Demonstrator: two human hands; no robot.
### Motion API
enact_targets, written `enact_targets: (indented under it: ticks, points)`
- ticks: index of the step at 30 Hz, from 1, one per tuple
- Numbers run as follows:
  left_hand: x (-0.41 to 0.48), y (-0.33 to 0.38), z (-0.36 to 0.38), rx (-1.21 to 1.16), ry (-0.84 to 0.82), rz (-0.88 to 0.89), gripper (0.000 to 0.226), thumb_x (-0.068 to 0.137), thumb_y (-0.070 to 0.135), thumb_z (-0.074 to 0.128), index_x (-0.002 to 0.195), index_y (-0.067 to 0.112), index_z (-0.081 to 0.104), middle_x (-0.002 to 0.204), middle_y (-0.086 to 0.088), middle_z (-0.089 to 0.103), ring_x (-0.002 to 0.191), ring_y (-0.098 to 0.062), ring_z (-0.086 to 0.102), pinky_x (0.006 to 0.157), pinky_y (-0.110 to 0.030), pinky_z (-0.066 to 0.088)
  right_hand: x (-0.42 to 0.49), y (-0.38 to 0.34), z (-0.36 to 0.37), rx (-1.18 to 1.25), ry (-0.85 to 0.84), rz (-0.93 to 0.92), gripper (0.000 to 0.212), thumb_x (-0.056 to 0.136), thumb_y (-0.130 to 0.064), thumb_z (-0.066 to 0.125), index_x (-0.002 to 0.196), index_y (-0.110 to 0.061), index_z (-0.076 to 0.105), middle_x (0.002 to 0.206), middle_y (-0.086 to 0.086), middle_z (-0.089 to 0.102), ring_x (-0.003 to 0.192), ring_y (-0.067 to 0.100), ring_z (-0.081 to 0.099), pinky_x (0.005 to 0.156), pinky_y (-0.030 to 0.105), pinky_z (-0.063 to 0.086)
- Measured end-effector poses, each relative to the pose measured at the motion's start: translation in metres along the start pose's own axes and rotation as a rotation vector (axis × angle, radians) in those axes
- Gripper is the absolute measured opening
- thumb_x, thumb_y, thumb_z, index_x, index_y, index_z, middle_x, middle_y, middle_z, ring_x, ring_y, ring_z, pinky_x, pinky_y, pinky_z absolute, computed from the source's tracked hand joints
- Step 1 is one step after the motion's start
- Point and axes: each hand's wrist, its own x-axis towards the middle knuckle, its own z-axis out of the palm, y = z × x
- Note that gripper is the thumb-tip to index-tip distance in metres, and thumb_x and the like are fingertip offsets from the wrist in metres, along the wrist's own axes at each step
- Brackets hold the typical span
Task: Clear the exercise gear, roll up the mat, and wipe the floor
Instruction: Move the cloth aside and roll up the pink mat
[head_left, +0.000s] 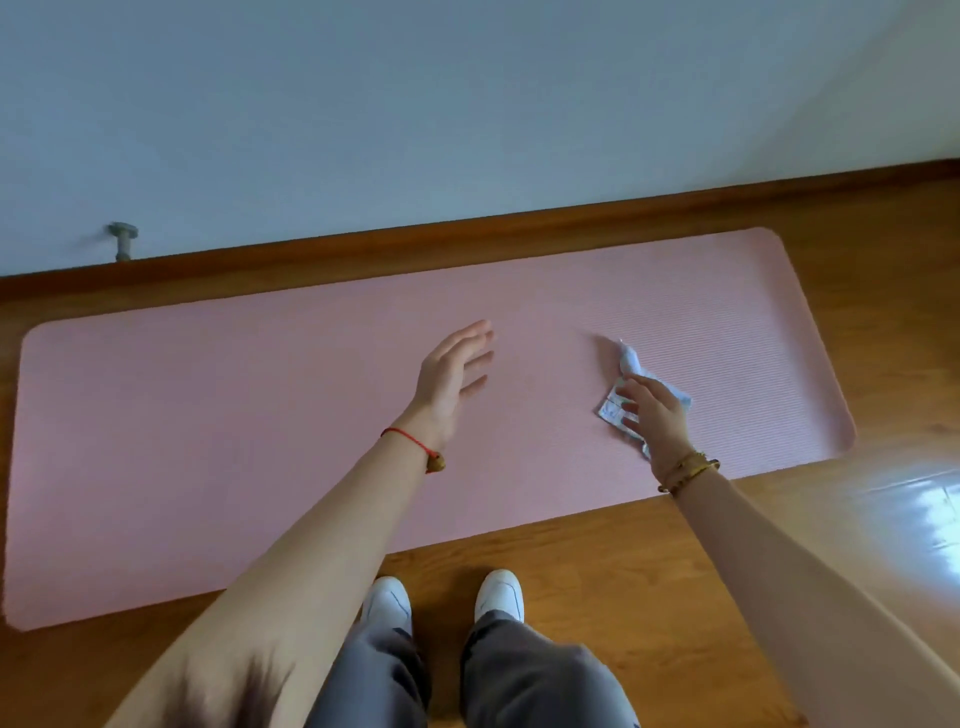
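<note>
A pink exercise mat (260, 415) lies flat and unrolled on the wooden floor (597, 561), parallel to the wall. My right hand (657, 421) presses a crumpled white cloth (631, 364) onto the right part of the mat, its fingers spread over the cloth. My left hand (452, 382) hovers over the middle of the mat, palm turned sideways, fingers apart and holding nothing. No exercise gear shows on the mat.
A brown skirting board (467, 244) runs along the pale wall just behind the mat. A small metal door stop (123, 239) sticks out of the wall at the left. My white shoes (447, 603) stand on the floor at the mat's near edge.
</note>
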Motion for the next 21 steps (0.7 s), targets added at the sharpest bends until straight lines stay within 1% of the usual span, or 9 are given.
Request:
enact_targets:
  ticks: [2,5,8,10,11,12,14,15,21]
  points:
    - [0.038,-0.028,0.015,-0.004,-0.051,-0.021,0.039,0.104,0.033,0.046,0.139,0.019,0.056,0.138,-0.001,0.061,0.129,-0.023,0.056,0.113,-0.042,0.041,0.042,0.029,-0.009,-0.019,0.044,0.022,0.031,0.092,-0.028,0.059,0.121,-0.018,0.067,0.107,-0.001,0.065,0.116,0.025,0.061,0.104,0.049,0.048]
    - [0.097,-0.074,0.034,0.029,-0.142,-0.053,0.041,0.104,0.034,0.045,0.141,0.018,0.055,0.138,0.0,0.061,0.129,-0.021,0.056,0.114,-0.042,0.04,0.104,0.078,-0.02,-0.093,0.118,0.066,0.039,0.094,-0.033,0.054,0.13,-0.018,0.061,0.11,0.002,0.063,0.114,0.028,0.061,0.099,0.045,0.051]
    - [0.15,-0.114,0.043,0.071,-0.214,-0.07,0.04,0.103,0.032,0.047,0.139,0.019,0.056,0.136,0.0,0.063,0.127,-0.02,0.058,0.113,-0.041,0.041,0.158,0.122,-0.028,-0.169,0.168,0.05,0.039,0.096,-0.032,0.051,0.131,-0.015,0.059,0.109,0.0,0.062,0.099,0.02,0.061,0.082,0.034,0.053]
    - [0.186,-0.139,0.043,0.101,-0.246,-0.073,0.039,0.102,0.032,0.048,0.137,0.019,0.058,0.133,0.001,0.065,0.123,-0.018,0.06,0.111,-0.04,0.042,0.195,0.147,-0.031,-0.215,0.216,0.012,0.037,0.099,-0.023,0.05,0.133,-0.009,0.055,0.11,0.0,0.056,0.093,0.017,0.06,0.065,0.022,0.043]
    - [0.204,-0.152,0.042,0.122,-0.264,-0.073,0.039,0.101,0.032,0.049,0.137,0.019,0.058,0.132,0.001,0.066,0.122,-0.018,0.061,0.111,-0.041,0.043,0.211,0.159,-0.032,-0.236,0.233,-0.002,0.039,0.099,-0.02,0.051,0.135,-0.007,0.051,0.116,0.002,0.054,0.094,0.019,0.058,0.063,0.02,0.041]
    - [0.219,-0.163,0.041,0.149,-0.282,-0.072,0.038,0.101,0.032,0.049,0.136,0.019,0.059,0.131,0.001,0.066,0.121,-0.018,0.062,0.111,-0.041,0.043,0.226,0.17,-0.032,-0.269,0.255,-0.021,0.043,0.097,-0.023,0.052,0.137,-0.007,0.049,0.122,0.005,0.054,0.1,0.023,0.058,0.069,0.022,0.043]
    - [0.246,-0.184,0.039,0.204,-0.32,-0.069,0.036,0.101,0.03,0.05,0.135,0.019,0.059,0.131,0.0,0.066,0.121,-0.019,0.062,0.111,-0.042,0.043,0.257,0.192,-0.035,-0.461,0.34,-0.068,0.054,0.088,-0.034,0.052,0.138,-0.013,0.049,0.13,0.013,0.057,0.117,0.035,0.052,0.089,0.037,0.045]
    - [0.256,-0.194,0.038,0.22,-0.338,-0.065,0.035,0.101,0.03,0.051,0.133,0.02,0.06,0.131,0.0,0.066,0.121,-0.019,0.062,0.111,-0.042,0.043,0.27,0.202,-0.037,-0.577,0.38,-0.086,0.054,0.087,-0.034,0.051,0.137,-0.015,0.05,0.131,0.016,0.056,0.121,0.038,0.049,0.095,0.04,0.04]
    - [0.294,-0.229,0.03,0.265,-0.377,-0.012,0.032,0.101,0.027,0.051,0.13,0.021,0.062,0.132,-0.001,0.066,0.121,-0.02,0.063,0.111,-0.043,0.043,0.318,0.233,-0.046,-0.87,0.508,-0.09,0.047,0.091,-0.026,0.052,0.137,-0.013,0.051,0.133,0.021,0.051,0.121,0.04,0.041,0.098,0.047,0.036]
